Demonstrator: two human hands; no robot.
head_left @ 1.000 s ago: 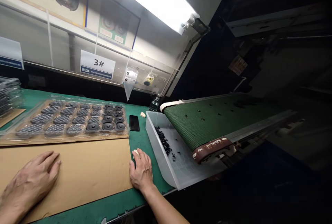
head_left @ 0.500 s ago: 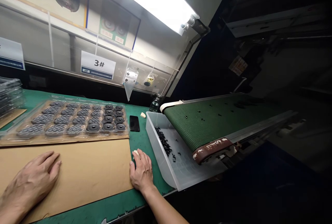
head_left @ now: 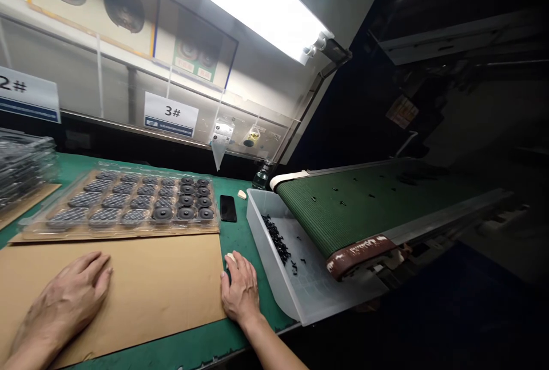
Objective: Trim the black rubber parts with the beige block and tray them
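Note:
My left hand (head_left: pixel 68 295) lies flat on a brown cardboard sheet (head_left: pixel 171 284), its thumb a little apart and nothing held. At the sheet's right edge, my right hand (head_left: pixel 241 289) rests on the green table mat (head_left: pixel 189 350), fingers lowered and thumb apart. Something small and pale (head_left: pixel 232 257) shows at its index fingertip; I cannot tell whether it covers the finger or lies under it. Beyond the sheet sits a clear plastic tray (head_left: pixel 36 220) with round black parts (head_left: pixel 185 213) in its pockets, several under a patterned film.
Right of the tray lie a black phone (head_left: pixel 228 209) and a pale chip (head_left: pixel 242 194). A translucent bin (head_left: pixel 274 278) with small black pieces (head_left: pixel 275 241) stands below the end of a green conveyor belt (head_left: pixel 330 210). Stacked clear trays (head_left: pixel 26 158) stand at the left.
The whole view has shifted, so everything appears slightly farther right and lower. Both hands keep the same pose and place on the sheet and mat.

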